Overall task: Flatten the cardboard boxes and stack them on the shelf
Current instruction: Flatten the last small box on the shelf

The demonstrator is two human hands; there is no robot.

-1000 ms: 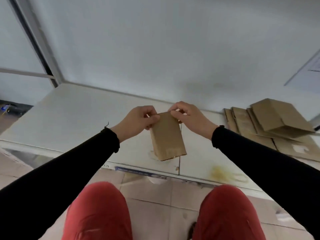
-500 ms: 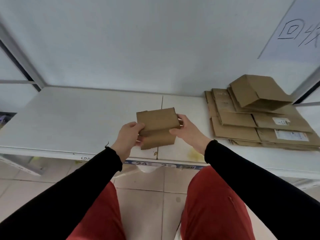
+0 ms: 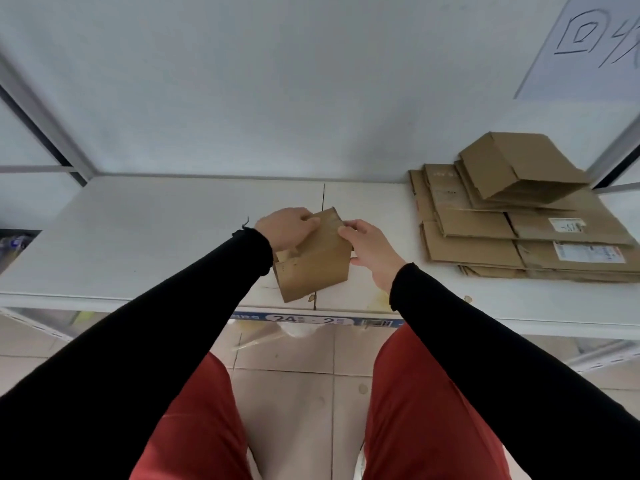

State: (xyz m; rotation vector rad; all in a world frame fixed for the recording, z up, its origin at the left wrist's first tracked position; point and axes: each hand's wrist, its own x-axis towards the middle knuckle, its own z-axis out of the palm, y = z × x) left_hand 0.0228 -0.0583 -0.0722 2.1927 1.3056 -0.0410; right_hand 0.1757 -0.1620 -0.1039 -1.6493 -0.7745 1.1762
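Note:
I hold a small brown cardboard box (image 3: 317, 259) above the front part of the white shelf (image 3: 156, 237). My left hand (image 3: 285, 227) grips its upper left edge, fingers curled over the top. My right hand (image 3: 369, 249) pinches its upper right side with thumb and fingers. The box is tilted, with an open flap showing at its left. A pile of flattened cardboard boxes (image 3: 519, 233) lies on the shelf at the right, and a half-folded box (image 3: 519, 166) rests on top of it.
A white wall rises behind the shelf, with a sheet of paper with handwriting (image 3: 595, 43) at the top right. A blue label strip (image 3: 304, 319) runs along the shelf's front edge. My knees in red trousers are below, over a tiled floor.
The box has turned in my hands and both hands moved to its top edge. The view shifted slightly, and the pile at the right looks closer.

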